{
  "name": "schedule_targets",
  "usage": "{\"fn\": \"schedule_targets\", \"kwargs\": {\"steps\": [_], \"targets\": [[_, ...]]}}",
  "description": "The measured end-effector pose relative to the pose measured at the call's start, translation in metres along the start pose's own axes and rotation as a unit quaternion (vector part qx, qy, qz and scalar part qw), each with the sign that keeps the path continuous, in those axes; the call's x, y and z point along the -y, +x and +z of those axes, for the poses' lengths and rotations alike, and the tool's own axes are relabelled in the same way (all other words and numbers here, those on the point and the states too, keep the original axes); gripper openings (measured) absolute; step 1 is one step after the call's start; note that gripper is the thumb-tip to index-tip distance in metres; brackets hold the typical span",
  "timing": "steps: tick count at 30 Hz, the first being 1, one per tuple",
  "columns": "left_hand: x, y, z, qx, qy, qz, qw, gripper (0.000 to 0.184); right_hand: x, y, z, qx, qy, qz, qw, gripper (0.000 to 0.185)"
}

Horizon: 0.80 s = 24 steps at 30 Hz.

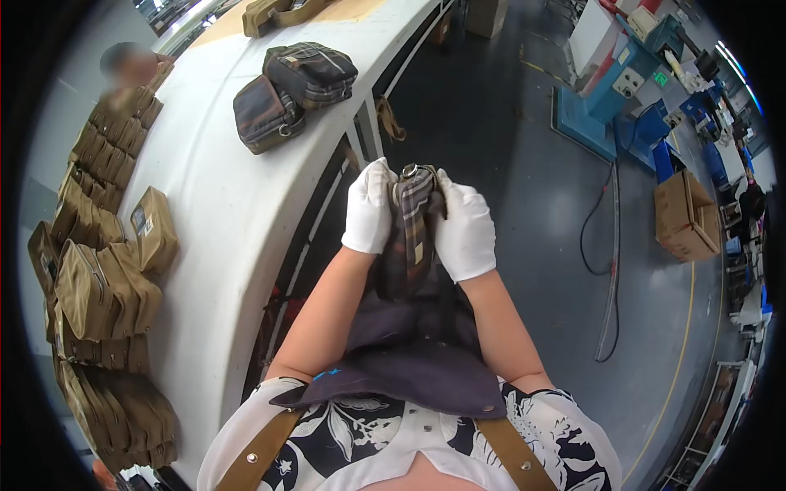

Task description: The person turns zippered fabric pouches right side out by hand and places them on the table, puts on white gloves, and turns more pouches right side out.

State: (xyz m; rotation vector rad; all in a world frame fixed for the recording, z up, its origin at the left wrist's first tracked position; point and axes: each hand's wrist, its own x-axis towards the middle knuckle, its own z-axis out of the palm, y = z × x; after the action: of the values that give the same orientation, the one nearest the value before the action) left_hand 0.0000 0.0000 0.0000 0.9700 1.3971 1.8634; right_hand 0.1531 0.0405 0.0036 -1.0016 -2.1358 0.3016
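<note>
A dark plaid zippered bag [412,225] is held up in front of my body, its narrow side facing me and a metal ring at its top. My left hand [369,206], in a white glove, grips the bag's upper left edge with curled fingers. Opposite it, my right hand [465,225], also white-gloved, is closed on the upper right edge. The bag's far face is hidden from me. Two more plaid bags [309,75] lie together on the white table, ahead and to the left of my hands.
Khaki bags [106,286] are stacked along the left side of the white table [217,270]. Another person [128,69] is at the far left. A blue machine [606,106], a cable [583,237] and a cardboard box [686,217] stand or lie on the floor to the right.
</note>
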Motion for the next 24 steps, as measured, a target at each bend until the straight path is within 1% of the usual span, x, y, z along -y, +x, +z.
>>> {"fn": "schedule_targets", "kwargs": {"steps": [2,3,5,6,7,8,9,10,11,12,13,14,15,16,17,18,19,20,21,22,23,24], "targets": [[-0.007,0.002,0.004,0.01,-0.01,-0.032,0.999,0.039,0.013,0.0,-0.009,0.052,-0.023,0.05,0.997,0.033],[-0.014,0.005,-0.009,0.016,0.02,-0.027,0.999,0.04,0.018,-0.002,0.006,0.044,0.049,0.074,0.995,0.031],[-0.016,0.005,-0.002,0.019,0.016,-0.034,0.999,0.041,0.001,0.011,0.007,0.055,0.12,0.085,0.988,0.028],[-0.012,0.004,0.002,0.025,0.001,-0.037,0.999,0.04,-0.006,0.014,0.001,0.111,0.225,0.172,0.953,0.026],[-0.008,0.005,0.001,0.032,-0.006,-0.038,0.999,0.04,-0.019,0.016,0.002,0.173,0.371,0.275,0.87,0.023],[-0.007,0.008,0.0,0.04,-0.011,-0.038,0.998,0.04,-0.032,0.01,0.007,0.17,0.528,0.291,0.779,0.024],[-0.009,0.009,-0.001,0.047,-0.022,-0.053,0.997,0.039,-0.048,0.001,0.014,0.161,0.668,0.297,0.663,0.025],[-0.012,0.011,0.001,0.056,-0.036,-0.069,0.995,0.039,-0.057,-0.005,0.016,0.162,0.763,0.248,0.574,0.032],[-0.013,0.012,0.002,0.065,-0.05,-0.086,0.993,0.038,-0.06,-0.019,0.019,0.14,0.797,0.234,0.539,0.036],[-0.009,0.015,-0.004,0.096,-0.034,-0.08,0.992,0.038,-0.058,-0.021,0.02,0.16,0.803,0.245,0.519,0.036],[-0.006,0.016,-0.007,0.093,-0.029,-0.085,0.992,0.037,-0.057,-0.022,0.021,0.179,0.809,0.256,0.498,0.036],[-0.003,0.018,-0.008,0.09,-0.024,-0.086,0.992,0.036,-0.055,-0.021,0.021,0.169,0.8,0.23,0.527,0.031],[-0.003,0.018,-0.008,0.086,-0.02,-0.088,0.992,0.035,-0.047,-0.013,0.009,0.162,0.766,0.266,0.562,0.028],[-0.004,0.018,-0.004,0.062,-0.035,-0.077,0.995,0.034,-0.035,-0.002,-0.006,0.155,0.729,0.301,0.595,0.025],[-0.008,0.015,-0.003,0.037,0.006,-0.037,0.999,0.032,-0.028,0.007,-0.017,0.148,0.69,0.333,0.625,0.022],[-0.018,0.011,0.0,0.011,0.045,0.003,0.999,0.029,-0.027,0.013,-0.022,0.188,0.557,0.315,0.745,0.018],[-0.029,0.005,0.004,-0.014,0.085,0.042,0.995,0.026,-0.027,0.014,-0.019,0.18,0.531,0.275,0.781,0.018],[-0.041,-0.002,0.012,-0.014,0.04,0.075,0.996,0.021,-0.028,0.013,-0.011,0.17,0.501,0.235,0.815,0.019],[-0.063,-0.012,0.016,0.037,0.14,0.118,0.982,0.018,-0.03,0.01,-0.004,0.16,0.469,0.199,0.845,0.02],[-0.066,-0.017,0.019,0.066,0.252,0.148,0.954,0.019,-0.035,0.008,0.003,0.179,0.503,0.223,0.815,0.023],[-0.065,-0.021,0.021,0.09,0.36,0.176,0.912,0.022,-0.035,0.001,0.009,0.141,0.595,0.249,0.751,0.024],[-0.061,-0.021,0.022,0.081,0.331,0.157,0.927,0.027,-0.03,-0.005,0.015,0.101,0.679,0.269,0.676,0.024]]}}
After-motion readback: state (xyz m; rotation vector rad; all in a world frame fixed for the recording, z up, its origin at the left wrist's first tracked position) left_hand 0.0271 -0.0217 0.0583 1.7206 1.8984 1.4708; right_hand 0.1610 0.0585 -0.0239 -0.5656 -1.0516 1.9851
